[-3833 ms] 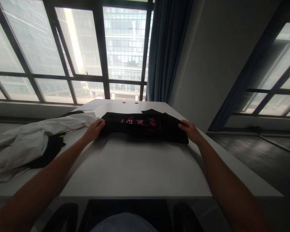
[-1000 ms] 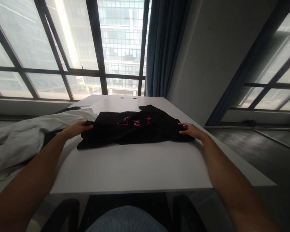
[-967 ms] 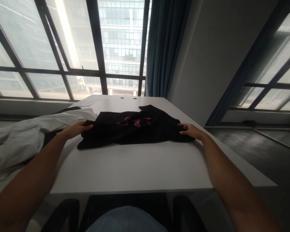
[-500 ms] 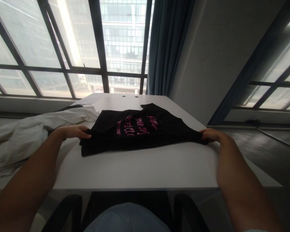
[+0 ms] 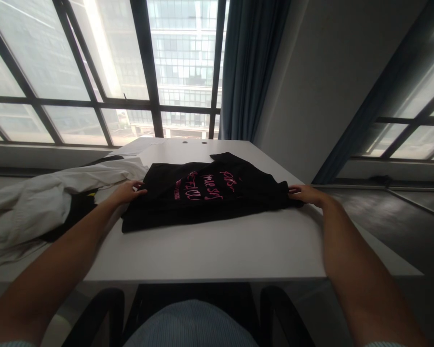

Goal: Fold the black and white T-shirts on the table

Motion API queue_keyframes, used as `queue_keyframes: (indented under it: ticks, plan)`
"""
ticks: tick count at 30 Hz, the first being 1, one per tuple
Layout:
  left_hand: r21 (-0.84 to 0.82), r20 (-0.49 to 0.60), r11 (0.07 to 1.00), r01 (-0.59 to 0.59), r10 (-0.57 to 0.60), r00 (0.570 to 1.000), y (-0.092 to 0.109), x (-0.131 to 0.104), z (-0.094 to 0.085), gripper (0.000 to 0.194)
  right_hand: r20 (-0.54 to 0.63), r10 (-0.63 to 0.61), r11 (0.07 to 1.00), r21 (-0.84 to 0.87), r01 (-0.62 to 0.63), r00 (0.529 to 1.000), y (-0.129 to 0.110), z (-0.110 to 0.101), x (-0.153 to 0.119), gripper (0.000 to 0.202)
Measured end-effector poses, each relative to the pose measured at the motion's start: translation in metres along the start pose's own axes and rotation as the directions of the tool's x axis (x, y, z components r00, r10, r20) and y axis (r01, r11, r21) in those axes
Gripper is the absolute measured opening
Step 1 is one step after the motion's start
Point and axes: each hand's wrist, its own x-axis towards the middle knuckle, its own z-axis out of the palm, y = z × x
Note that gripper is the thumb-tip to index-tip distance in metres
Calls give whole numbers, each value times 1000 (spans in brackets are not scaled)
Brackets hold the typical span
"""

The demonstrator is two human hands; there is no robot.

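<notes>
A black T-shirt [image 5: 202, 205] with pink lettering lies partly folded over on the white table [image 5: 217, 250]. At its left edge, my left hand [image 5: 130, 192] is closed, with thumb and fingers on the cloth. My right hand [image 5: 305, 193] pinches a raised bit of the shirt at the right end. The cloth hides some of the fingertips on both sides. One short sleeve [image 5: 226, 157] sticks out at the shirt's far side.
Left of the shirt lies a heap of pale clothes [image 5: 68, 193], with a black piece [image 5: 70, 217] showing under it. Chair armrests [image 5: 106, 303] stand below the table's front edge. Windows and a blue curtain [image 5: 253, 72] are beyond the table.
Both hands have moved a little away from me and inward along the shirt's edges. The cloth at the right end is now lifted and folded inward. More of the black piece under the heap shows.
</notes>
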Motion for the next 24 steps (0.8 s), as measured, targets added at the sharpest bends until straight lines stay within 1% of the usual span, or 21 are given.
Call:
queue_keyframes:
  ticks: [2, 4, 5, 7, 8, 9, 10, 11, 12, 13, 14, 15, 16, 17, 19, 21, 22, 24]
  plan:
    - [6, -5, 1000, -25, 25, 1000, 7, 0, 4, 50, 75, 52, 998, 15, -53, 996, -5, 5, 0, 39]
    - [2, -16, 1000, -24, 24, 1000, 12, 0, 7, 41, 99, 74, 997, -11, -73, 992, -7, 7, 3, 40]
    - [-3, -22, 1000, -15, 15, 1000, 13, 0, 7, 40, 84, 77, 996, -47, -73, 993, -7, 6, 5, 39]
    - [-18, -20, 1000, 2, -2, 1000, 11, 1, 6, 39, -3, 73, 985, -160, -72, 997, -2, 1, 9, 35]
    - [-37, 0, 999, 3, -3, 1000, 9, 2, 4, 39, -51, 69, 972, -221, -78, 996, 2, -3, 11, 31]
    - [-61, 37, 998, 4, -1, 999, 6, 4, 1, 38, -75, 69, 958, -274, -88, 995, 6, -9, 13, 28]
    - [-87, 92, 996, 6, 2, 996, 3, 7, -2, 37, -70, 84, 944, -313, -102, 994, 11, -14, 15, 24]
    - [-102, 159, 995, 13, 3, 987, 1, 11, -7, 36, -34, 116, 934, -337, -121, 993, 16, -20, 17, 21]
    - [-97, 225, 995, 24, -2, 974, -1, 17, -11, 35, 29, 163, 925, -353, -143, 986, 18, -25, 19, 20]
    - [-66, 272, 997, 32, -13, 962, -2, 25, -16, 34, 99, 217, 915, -366, -167, 971, 20, -30, 23, 19]
    - [-18, 296, 999, 33, -26, 955, -2, 35, -20, 35, 159, 266, 906, -378, -190, 951, 18, -34, 29, 19]
    - [34, 294, 999, 24, -33, 955, -1, 46, -23, 37, 197, 298, 898, -389, -204, 934, 15, -37, 36, 20]
    - [81, 274, 997, 5, -27, 961, 1, 58, -26, 40, 210, 315, 890, -403, -211, 926, 9, -38, 45, 21]
    - [121, 242, 992, -18, -12, 970, 5, 72, -27, 43, 203, 308, 885, -419, -202, 929, 2, -38, 57, 21]
    - [181, 177, 982, -49, 16, 984, 13, 102, -25, 48, 163, 253, 882, -445, -158, 954, -15, -33, 87, 23]
    - [236, 126, 971, -42, 12, 992, 19, 132, -18, 50, 148, 187, 886, -452, -102, 971, -30, -22, 122, 23]
    - [260, 103, 965, -29, 2, 995, 20, 146, -13, 52, 153, 154, 897, -435, -74, 976, -37, -15, 140, 21]
    - [291, 76, 957, -8, -15, 997, 19, 172, -2, 57, 130, 40, 944, -329, 5, 991, -46, 0, 174, 13]
